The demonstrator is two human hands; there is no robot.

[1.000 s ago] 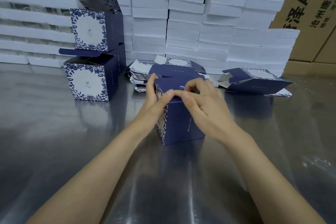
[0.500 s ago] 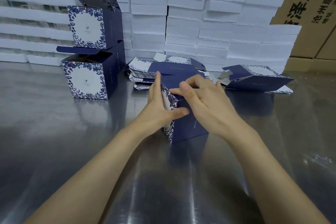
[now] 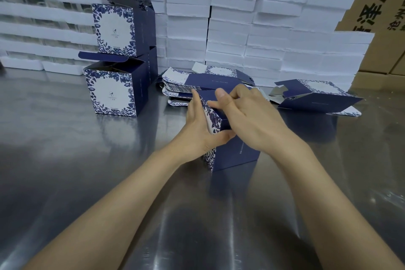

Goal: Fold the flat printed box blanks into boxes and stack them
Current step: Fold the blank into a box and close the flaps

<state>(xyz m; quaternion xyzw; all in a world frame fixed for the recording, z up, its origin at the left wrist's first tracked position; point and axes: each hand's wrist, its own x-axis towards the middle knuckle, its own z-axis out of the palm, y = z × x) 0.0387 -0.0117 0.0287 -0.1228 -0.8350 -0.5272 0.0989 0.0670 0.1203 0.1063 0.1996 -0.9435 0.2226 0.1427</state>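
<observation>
Holding navy floral box upright mid steel table, just in front of flat blank pile: left hand flat vs patterned side w/ thumb hooked round front corner, right hand draped over top, fingers curled on top flap. Two finished boxes stacked at left, upper lid up. Half-opened blank lying at right, white foam slabs behind.

steel table under boxes, flat blanks
</observation>
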